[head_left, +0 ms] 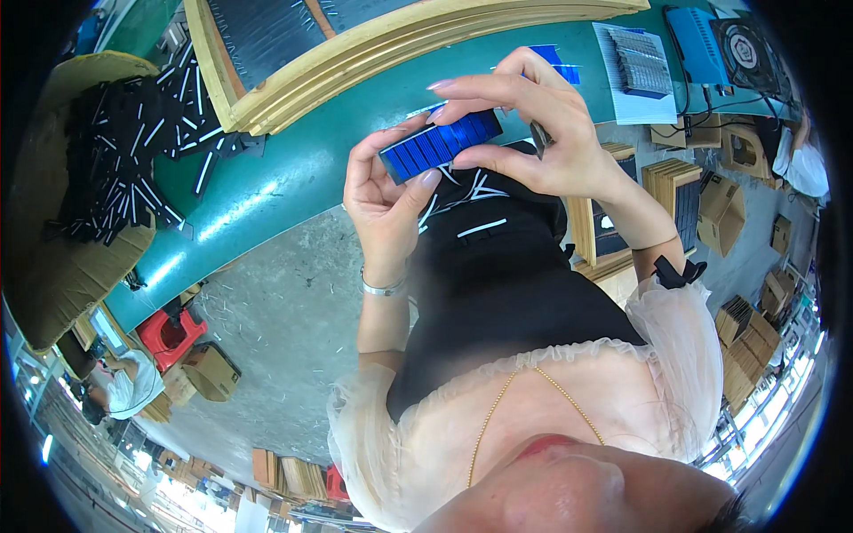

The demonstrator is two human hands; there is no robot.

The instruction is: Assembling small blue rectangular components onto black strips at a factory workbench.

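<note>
A small blue solar panel (425, 153), a dark-edged rectangle crossed by several dark lines, is held tilted above the table's near edge. My left hand (380, 182) grips its left end, thumb on the near edge and fingers behind. My right hand (555, 133) pinches around the right end, thumb near the lower corner and index finger at the far edge. A slim dark object (539, 138) shows by my right palm; its kind is unclear. Blue film pieces (560, 67) lie behind my right hand. Thin white strips (482, 228) lie on the black cloth on my lap.
Stacked wooden frames (355, 67) line the table's far side. A heap of black strips with white lines (133, 160) fills a cardboard box (53, 293) at left. At far right are a stack of panels (638, 62) on white sheeting and a blue machine (697, 40) with cables.
</note>
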